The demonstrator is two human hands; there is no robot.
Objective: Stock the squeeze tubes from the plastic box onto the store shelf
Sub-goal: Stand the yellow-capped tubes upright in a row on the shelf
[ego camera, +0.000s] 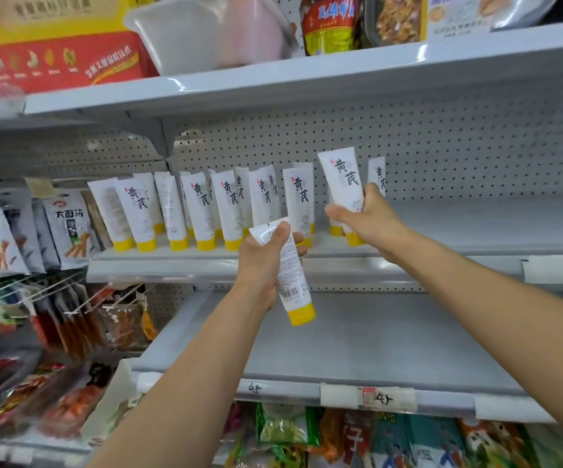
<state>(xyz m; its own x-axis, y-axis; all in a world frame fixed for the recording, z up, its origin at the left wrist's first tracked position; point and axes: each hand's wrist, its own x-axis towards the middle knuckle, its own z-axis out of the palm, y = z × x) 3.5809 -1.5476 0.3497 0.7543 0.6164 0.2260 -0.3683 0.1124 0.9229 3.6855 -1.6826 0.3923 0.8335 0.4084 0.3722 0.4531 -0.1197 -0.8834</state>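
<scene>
Several white squeeze tubes with yellow caps (202, 211) stand cap-down in a row on the middle shelf (442, 244), leaning against the pegboard. My right hand (371, 221) grips one such tube (342, 179) upright at the right end of the row, its cap just above the shelf. My left hand (263, 265) holds another tube (291, 275) in front of the shelf edge, tilted, cap down, barcode side towards me. A white plastic box (189, 35) sits on the top shelf.
The middle shelf is bare to the right of the row, and the shelf below (374, 332) is bare grey. Snack packets (67, 228) hang on hooks at the left. Packaged goods fill the top shelf and the bottom row (391, 437).
</scene>
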